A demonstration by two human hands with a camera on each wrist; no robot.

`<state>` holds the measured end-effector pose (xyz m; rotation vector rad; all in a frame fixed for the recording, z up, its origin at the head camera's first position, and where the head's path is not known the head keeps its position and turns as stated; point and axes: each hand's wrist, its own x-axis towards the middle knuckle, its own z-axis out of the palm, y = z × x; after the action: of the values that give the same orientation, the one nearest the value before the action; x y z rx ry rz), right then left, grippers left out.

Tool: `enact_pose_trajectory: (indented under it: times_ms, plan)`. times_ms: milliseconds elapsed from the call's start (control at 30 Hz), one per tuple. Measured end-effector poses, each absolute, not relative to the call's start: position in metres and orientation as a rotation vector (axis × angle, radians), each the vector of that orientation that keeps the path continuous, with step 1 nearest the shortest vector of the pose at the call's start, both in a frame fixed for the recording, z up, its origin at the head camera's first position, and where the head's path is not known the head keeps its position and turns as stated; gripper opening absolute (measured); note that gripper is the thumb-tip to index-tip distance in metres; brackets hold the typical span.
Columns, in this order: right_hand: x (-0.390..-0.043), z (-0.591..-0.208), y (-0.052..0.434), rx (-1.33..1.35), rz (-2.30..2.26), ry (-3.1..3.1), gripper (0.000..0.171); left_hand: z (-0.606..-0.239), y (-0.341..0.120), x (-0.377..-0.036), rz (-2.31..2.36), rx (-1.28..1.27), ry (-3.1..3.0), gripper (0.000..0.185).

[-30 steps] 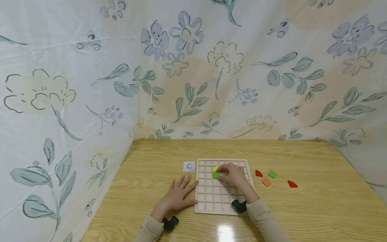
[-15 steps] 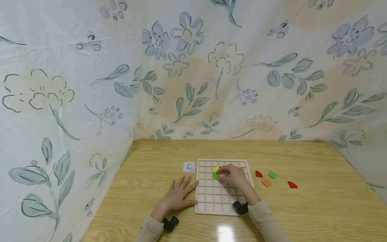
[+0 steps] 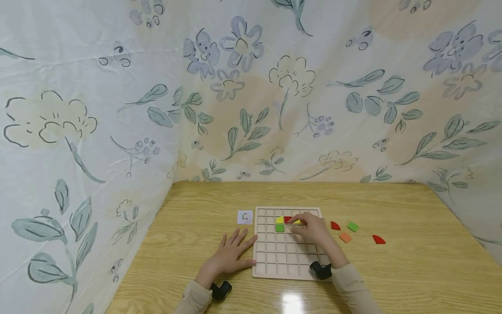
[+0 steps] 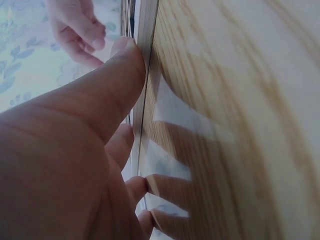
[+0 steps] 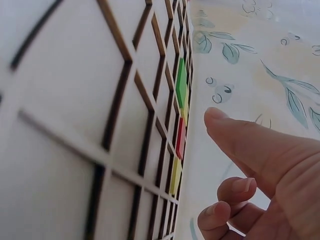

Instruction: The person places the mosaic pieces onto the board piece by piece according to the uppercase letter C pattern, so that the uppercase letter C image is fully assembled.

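A pale wooden grid board (image 3: 270, 257) lies on the table. In its upper rows sit a green square tile (image 3: 279, 227), a yellow rounded tile (image 3: 279, 220), a red tile (image 3: 287, 220) and a second yellow tile (image 3: 297, 221), partly covered by fingers. My right hand (image 3: 312, 229) hovers over these tiles, thumb and forefinger apart. The right wrist view shows no piece between the thumb (image 5: 235, 127) and the fingers. My left hand (image 3: 229, 256) lies spread on the table, its thumb and forefinger touching the board's left edge.
Right of the board lie two red quarter-round tiles (image 3: 335, 225), a green square tile (image 3: 353, 226) and an orange square tile (image 3: 345, 237). A small printed grid card (image 3: 245, 216) lies by the board's upper left. Floral cloth (image 3: 251, 87) surrounds the wooden table (image 3: 204, 196).
My right hand has drawn back to the right and lifted off the red tile, which now shows beside the yellow one. Part of another yellow tile has come into sight. The left hand stays put.
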<state>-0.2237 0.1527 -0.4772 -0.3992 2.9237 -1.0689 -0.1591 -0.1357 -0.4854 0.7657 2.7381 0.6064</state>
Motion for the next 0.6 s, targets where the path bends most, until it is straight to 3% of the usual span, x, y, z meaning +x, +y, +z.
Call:
enact_pose_trajectory:
  times_ms: [600]
  plan:
    - [-0.218,-0.472,0.186,-0.473,-1.023,3.028,0.015,-0.492,-0.137,-0.161,0.588,0.781,2.755,0.072]
